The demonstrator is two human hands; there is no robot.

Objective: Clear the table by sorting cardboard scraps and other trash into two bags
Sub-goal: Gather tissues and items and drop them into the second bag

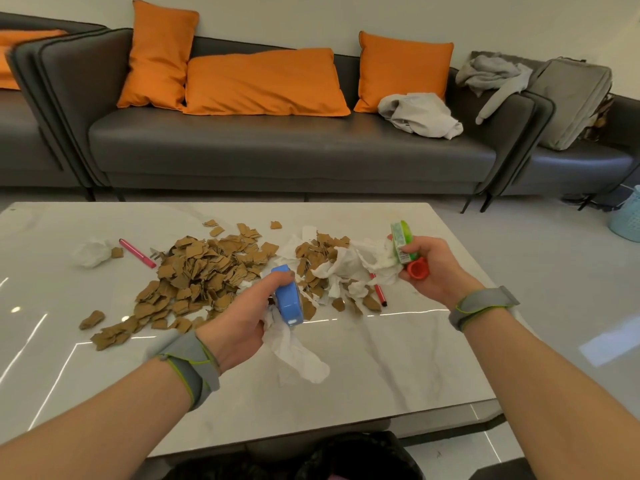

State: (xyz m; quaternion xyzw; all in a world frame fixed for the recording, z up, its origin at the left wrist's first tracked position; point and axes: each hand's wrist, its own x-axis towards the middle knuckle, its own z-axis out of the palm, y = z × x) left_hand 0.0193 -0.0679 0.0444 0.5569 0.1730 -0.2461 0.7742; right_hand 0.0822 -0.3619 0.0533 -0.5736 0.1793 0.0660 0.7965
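Note:
Brown cardboard scraps [201,275] lie heaped on the marble table [398,368], mixed on the right with crumpled white tissue [341,268]. My left hand [242,320] grips a blue plastic case [289,299] together with a hanging white tissue [294,355]. My right hand [429,268] holds a green box [401,242], a red cap [417,269] and a wad of tissue above the table's right part. A black bag [356,459] gapes below the table's near edge.
A pink marker [137,253] and a tissue ball [90,252] lie at the left of the table. A red pen [377,289] pokes out of the tissue. A grey sofa [277,143] with orange cushions stands behind; a pale blue basket [628,220] is on the floor, right.

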